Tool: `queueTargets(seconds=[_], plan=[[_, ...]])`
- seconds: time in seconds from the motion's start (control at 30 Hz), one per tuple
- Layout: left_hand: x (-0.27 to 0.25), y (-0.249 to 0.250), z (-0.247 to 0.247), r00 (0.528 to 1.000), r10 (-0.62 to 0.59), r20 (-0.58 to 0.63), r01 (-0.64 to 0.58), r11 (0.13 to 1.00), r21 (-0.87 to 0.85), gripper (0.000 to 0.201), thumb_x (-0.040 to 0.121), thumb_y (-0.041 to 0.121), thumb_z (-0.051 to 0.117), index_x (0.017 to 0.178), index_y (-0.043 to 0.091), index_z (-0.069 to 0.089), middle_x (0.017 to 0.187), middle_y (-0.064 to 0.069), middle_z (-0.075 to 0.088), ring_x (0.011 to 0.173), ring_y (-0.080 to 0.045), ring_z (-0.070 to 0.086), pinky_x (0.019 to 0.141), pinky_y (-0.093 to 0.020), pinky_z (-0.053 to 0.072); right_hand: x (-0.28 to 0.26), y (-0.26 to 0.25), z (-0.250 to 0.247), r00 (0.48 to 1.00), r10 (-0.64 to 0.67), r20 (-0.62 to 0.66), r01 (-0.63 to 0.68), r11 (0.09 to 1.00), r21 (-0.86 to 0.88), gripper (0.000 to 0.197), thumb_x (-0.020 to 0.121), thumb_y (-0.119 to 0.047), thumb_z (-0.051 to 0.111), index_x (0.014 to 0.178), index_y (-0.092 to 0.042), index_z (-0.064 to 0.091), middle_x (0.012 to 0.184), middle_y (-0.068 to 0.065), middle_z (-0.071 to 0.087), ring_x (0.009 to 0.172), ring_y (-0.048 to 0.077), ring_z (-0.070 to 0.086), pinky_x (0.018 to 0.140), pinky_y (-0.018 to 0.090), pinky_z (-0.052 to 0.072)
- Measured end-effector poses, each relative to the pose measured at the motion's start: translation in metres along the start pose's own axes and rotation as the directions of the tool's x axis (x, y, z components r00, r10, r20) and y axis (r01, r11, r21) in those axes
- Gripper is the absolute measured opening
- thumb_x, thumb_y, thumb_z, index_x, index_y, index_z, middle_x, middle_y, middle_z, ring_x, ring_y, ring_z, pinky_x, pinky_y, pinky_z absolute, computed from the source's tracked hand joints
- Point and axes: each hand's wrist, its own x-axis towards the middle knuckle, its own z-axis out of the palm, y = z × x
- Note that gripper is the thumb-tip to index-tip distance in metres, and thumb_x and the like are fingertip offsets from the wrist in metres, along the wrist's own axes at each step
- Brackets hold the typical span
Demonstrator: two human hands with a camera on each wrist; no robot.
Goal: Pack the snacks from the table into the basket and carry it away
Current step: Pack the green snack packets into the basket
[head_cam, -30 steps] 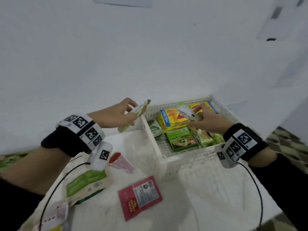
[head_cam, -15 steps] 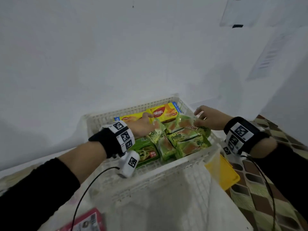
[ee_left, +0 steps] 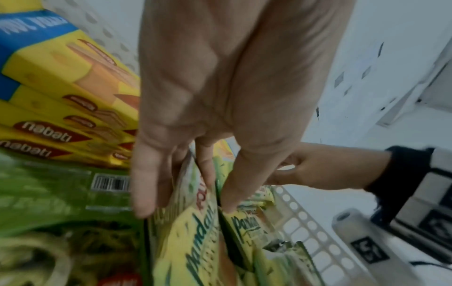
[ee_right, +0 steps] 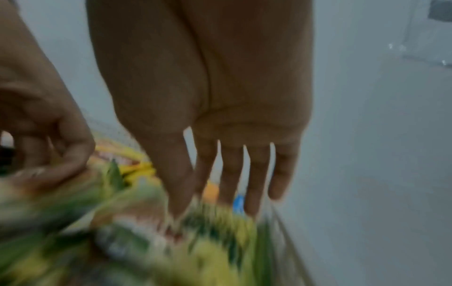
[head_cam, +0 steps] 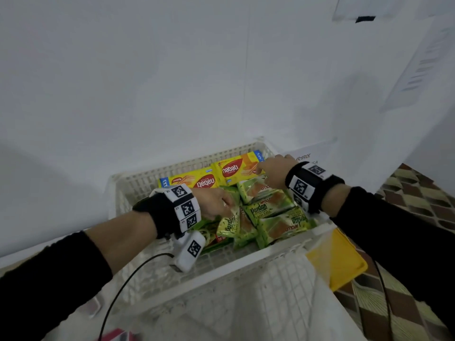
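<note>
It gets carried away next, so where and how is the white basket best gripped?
Take the white basket by the top rims of its left and right walls, a hand from each side. It is wide, open-topped and full of snack packets, so this likely keeps it level.

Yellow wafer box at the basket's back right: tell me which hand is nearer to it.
Right. The right hand reaches the right end of the wafer box; the left hand is nearer the person, pinching a green packet.
</note>
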Motion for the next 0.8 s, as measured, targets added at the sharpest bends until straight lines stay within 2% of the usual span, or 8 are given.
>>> queueTargets(seconds=[0.03,0.1,0.2,0.33,0.43,0.57,0.67,0.8], plan=[[0.0,0.001,-0.002,1.0,0.016,-0.015,-0.016,0.999,0.031,0.037,0.09,0.028,0.062,0.125,0.018,0.053,0.073,-0.004,0.061,0.058,-0.013,0.057,0.054,-0.02,0.043,0.0,-0.001,-0.004,1.0,-0.007,-0.008,0.007,1.0,-0.008,0.041,0.095,-0.019,0.05,0.134,-0.029,0.045,0.137,0.004,0.05,0.125,0.025,0.044,0.103,0.037,0.032],[0.004,-0.001,-0.002,0.996,0.057,-0.064,-0.056,0.998,0.023,0.036,0.085,0.026,0.068,0.118,0.023,0.054,0.094,0.001,0.064,0.078,-0.012,0.06,0.07,-0.026,0.05,0.0,0.0,-0.012,0.999,-0.034,0.004,0.034,0.999,0.024,0.046,0.092,-0.008,0.049,0.133,-0.029,0.047,0.136,0.002,0.051,0.119,0.025,0.051,0.095,0.035,0.041],[0.009,-0.004,0.006,0.99,0.057,-0.13,-0.073,0.989,-0.126,0.049,0.081,0.022,0.075,0.119,0.019,0.045,0.099,0.001,0.06,0.078,-0.012,0.064,0.058,-0.021,0.052,0.003,0.002,-0.017,0.993,-0.098,0.062,0.094,0.993,0.072,0.047,0.089,-0.002,0.053,0.128,-0.028,0.051,0.136,0.002,0.05,0.111,0.024,0.057,0.085,0.035,0.051],[0.012,-0.005,0.015,0.975,0.075,-0.208,-0.082,0.996,-0.025,0.044,0.085,0.032,0.07,0.113,0.017,0.04,0.091,0.003,0.061,0.067,-0.02,0.071,0.063,-0.036,0.06,0.005,0.0,-0.005,0.978,-0.124,0.165,0.115,0.991,0.06,0.053,0.079,-0.007,0.073,0.125,-0.019,0.047,0.127,0.007,0.053,0.102,0.025,0.055,0.073,0.032,0.045],[0.013,-0.01,0.016,0.982,0.083,-0.171,-0.094,0.994,-0.054,0.038,0.087,0.037,0.067,0.108,0.014,0.046,0.106,0.002,0.066,0.075,-0.019,0.072,0.075,-0.039,0.059,0.004,-0.001,0.006,0.988,-0.125,0.093,0.122,0.992,0.038,0.05,0.078,-0.003,0.071,0.119,-0.017,0.046,0.117,0.009,0.056,0.085,0.021,0.05,0.065,0.03,0.041],[0.009,-0.013,0.019,0.983,0.106,-0.148,-0.122,0.987,-0.102,0.059,0.077,0.039,0.076,0.114,0.009,0.041,0.093,0.019,0.052,0.07,-0.001,0.056,0.054,-0.017,0.047,0.009,0.001,0.011,0.99,-0.136,0.046,0.133,0.989,0.06,0.047,0.083,-0.002,0.065,0.125,-0.017,0.049,0.124,0.01,0.051,0.1,0.024,0.054,0.074,0.029,0.042],[0.015,-0.017,0.029,0.969,0.137,-0.207,-0.134,0.991,0.029,0.069,0.068,0.05,0.08,0.109,0.015,0.036,0.085,0.009,0.049,0.069,-0.006,0.046,0.055,-0.021,0.036,0.011,0.005,0.012,0.991,-0.126,-0.033,0.129,0.987,0.098,0.043,0.087,-0.002,0.058,0.126,-0.021,0.052,0.13,0.011,0.045,0.118,0.027,0.049,0.092,0.034,0.045],[0.024,-0.018,0.04,0.95,0.163,-0.265,-0.177,0.984,-0.031,0.072,0.066,0.056,0.078,0.105,0.017,0.031,0.084,0.004,0.051,0.069,-0.008,0.05,0.056,-0.022,0.039,0.012,0.003,0.016,0.996,-0.081,-0.03,0.084,0.99,0.113,0.047,0.086,0.0,0.058,0.128,-0.022,0.053,0.133,0.011,0.043,0.119,0.027,0.049,0.093,0.034,0.046]])
